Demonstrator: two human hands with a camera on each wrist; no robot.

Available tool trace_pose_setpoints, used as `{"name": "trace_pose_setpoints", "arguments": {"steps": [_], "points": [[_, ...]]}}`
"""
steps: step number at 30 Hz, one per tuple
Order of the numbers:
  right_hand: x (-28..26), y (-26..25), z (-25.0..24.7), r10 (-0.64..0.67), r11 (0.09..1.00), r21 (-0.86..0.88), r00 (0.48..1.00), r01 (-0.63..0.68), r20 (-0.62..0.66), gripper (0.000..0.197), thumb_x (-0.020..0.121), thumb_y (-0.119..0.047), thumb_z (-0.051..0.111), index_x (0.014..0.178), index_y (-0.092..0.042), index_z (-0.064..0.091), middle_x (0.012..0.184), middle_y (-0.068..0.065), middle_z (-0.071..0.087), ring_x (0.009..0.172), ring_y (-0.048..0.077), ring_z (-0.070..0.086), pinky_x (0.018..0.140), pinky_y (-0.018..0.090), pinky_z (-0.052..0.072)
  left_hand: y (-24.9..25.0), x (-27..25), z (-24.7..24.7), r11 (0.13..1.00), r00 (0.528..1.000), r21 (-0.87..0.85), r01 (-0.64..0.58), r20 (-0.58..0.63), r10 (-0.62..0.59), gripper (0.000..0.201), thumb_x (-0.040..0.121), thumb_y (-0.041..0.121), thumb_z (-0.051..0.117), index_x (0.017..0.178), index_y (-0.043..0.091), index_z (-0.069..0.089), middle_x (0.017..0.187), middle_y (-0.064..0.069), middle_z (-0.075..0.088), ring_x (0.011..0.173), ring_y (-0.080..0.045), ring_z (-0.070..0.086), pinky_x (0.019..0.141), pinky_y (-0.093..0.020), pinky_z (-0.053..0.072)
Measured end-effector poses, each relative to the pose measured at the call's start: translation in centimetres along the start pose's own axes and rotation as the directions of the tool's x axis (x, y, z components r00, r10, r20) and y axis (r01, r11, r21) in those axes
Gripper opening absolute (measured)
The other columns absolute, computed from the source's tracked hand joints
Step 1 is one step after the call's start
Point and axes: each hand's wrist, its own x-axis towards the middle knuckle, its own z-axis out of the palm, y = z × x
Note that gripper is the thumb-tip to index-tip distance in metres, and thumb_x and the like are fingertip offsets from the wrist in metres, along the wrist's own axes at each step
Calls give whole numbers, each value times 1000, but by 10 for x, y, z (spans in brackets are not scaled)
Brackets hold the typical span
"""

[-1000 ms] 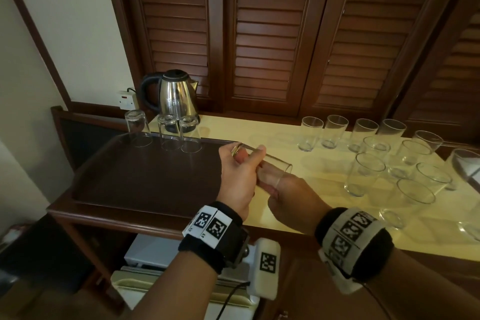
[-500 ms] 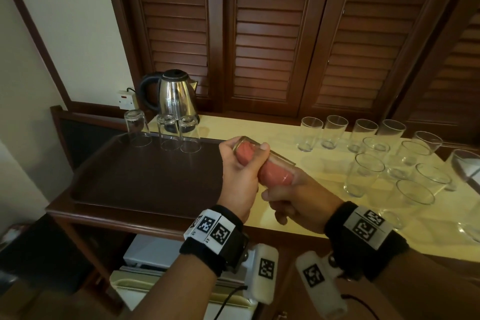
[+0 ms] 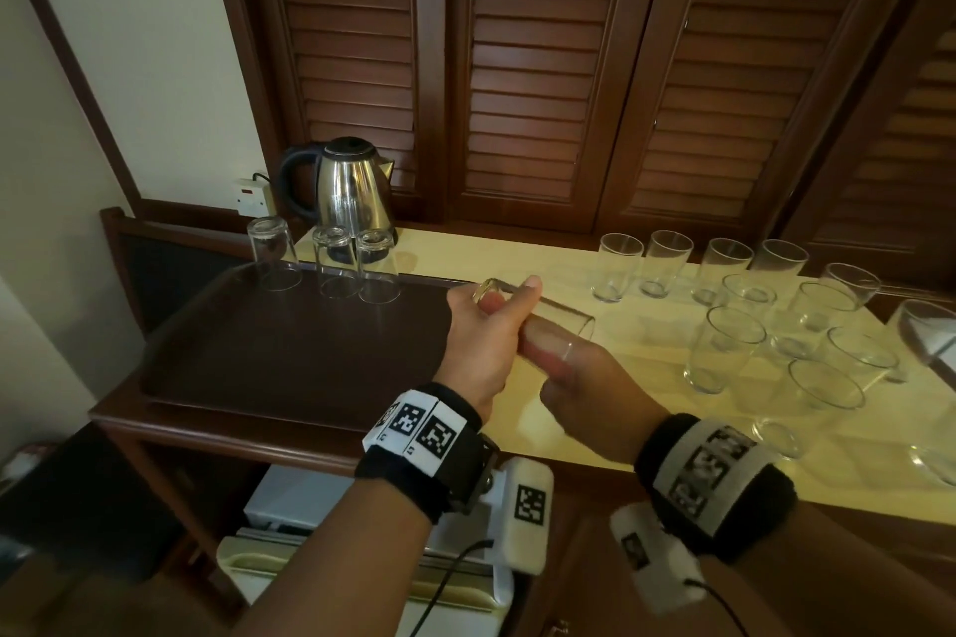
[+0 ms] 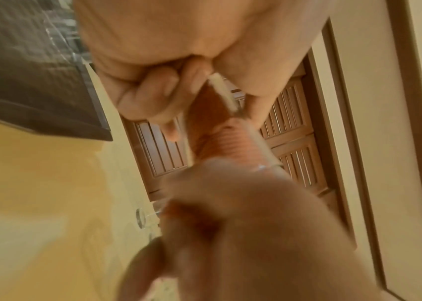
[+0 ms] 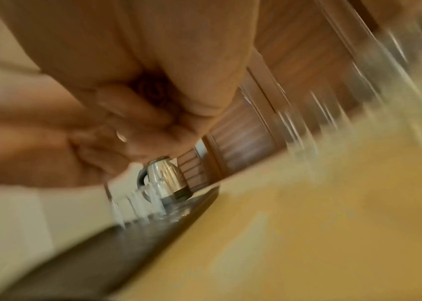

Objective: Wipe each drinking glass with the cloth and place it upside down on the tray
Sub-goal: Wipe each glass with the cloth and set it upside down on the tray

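Observation:
My left hand (image 3: pixel 481 341) grips the base end of a clear drinking glass (image 3: pixel 561 321), held on its side above the counter just right of the tray. My right hand (image 3: pixel 584 388) has fingers pushed into the glass's mouth. In the left wrist view an orange ribbed cloth (image 4: pixel 220 142) fills the inside of the glass (image 4: pixel 258 142), and my right hand (image 4: pixel 243 224) is a blur in front. The right wrist view is motion-blurred and shows my curled fingers (image 5: pixel 132 110) around a bit of cloth (image 5: pixel 150 87). Three glasses (image 3: pixel 336 264) stand upside down at the far edge of the dark brown tray (image 3: pixel 289 352).
Several upright glasses (image 3: pixel 724 352) crowd the right half of the yellow counter (image 3: pixel 543 429). A steel kettle (image 3: pixel 352 186) stands behind the tray, against louvred wooden doors. A white appliance (image 3: pixel 289 507) sits below the counter's front edge.
My right wrist has twisted back and forth with its fingers in the glass; the pink-orange cloth that showed through the glass half a second ago is now hidden in the head view. My left hand stays put.

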Motion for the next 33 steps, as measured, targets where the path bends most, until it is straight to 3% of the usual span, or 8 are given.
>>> {"name": "trace_pose_setpoints", "arguments": {"steps": [2,7,11,13,18,23,29,33], "points": [[-1,3,0,-95,991,-91,995,96,11,83,80,18,53,149,-28,43,138,-6,55,117,6,59,93,20,54,0,-1,0,999,1000,-33,3,-2,-3,55,99,42,70,141,29,38,122,-6,61,93,-16,63,69,-30,52],[-12,-7,-7,35,943,321,982,-94,185,49,91,15,53,123,-21,57,73,2,56,45,9,43,43,27,40,-1,-6,2,989,995,-113,-97,16,100,40,99,35,70,130,35,44,122,-10,62,105,-28,68,67,-34,60],[-4,-8,-8,-75,967,-235,991,99,110,67,88,17,50,124,-39,53,95,-28,66,79,-3,65,67,18,54,1,-1,1,1000,1000,6,4,-8,-4,52,100,52,64,138,33,35,109,-2,58,81,-15,55,57,-30,42],[-6,-3,-1,-130,913,-377,988,153,86,71,83,15,53,135,-33,53,116,-16,65,100,7,65,83,30,58,-1,-1,1,999,1000,-33,-1,-25,0,49,100,46,67,136,33,37,115,-4,59,88,-17,59,63,-33,44],[-11,-3,-6,0,988,151,983,-28,183,59,90,13,56,128,-33,58,81,6,56,52,12,45,45,31,43,-10,-7,1,985,998,-160,-60,5,62,40,98,36,72,127,35,45,112,-8,63,102,-34,71,85,-57,60],[-9,5,1,-192,813,-541,976,217,102,82,84,14,51,148,-37,42,141,-10,56,119,9,60,94,34,56,-11,-7,-4,998,998,-39,59,-36,-60,35,100,47,66,123,33,44,102,-7,59,70,-14,52,52,-28,39],[-15,-8,-4,6,971,232,981,-52,193,53,91,11,57,124,-31,59,75,1,57,47,8,45,44,28,42,-6,-10,-1,980,998,-187,-66,-7,66,42,97,33,74,127,27,45,113,-9,63,102,-30,71,87,-57,62],[-8,-4,-3,-190,822,-518,971,238,144,73,86,13,53,141,-35,50,132,-14,60,103,8,63,85,35,58,-2,-6,-4,999,998,-1,36,-49,-36,47,96,53,69,129,33,42,107,-8,64,72,-16,56,57,-31,41]]}}
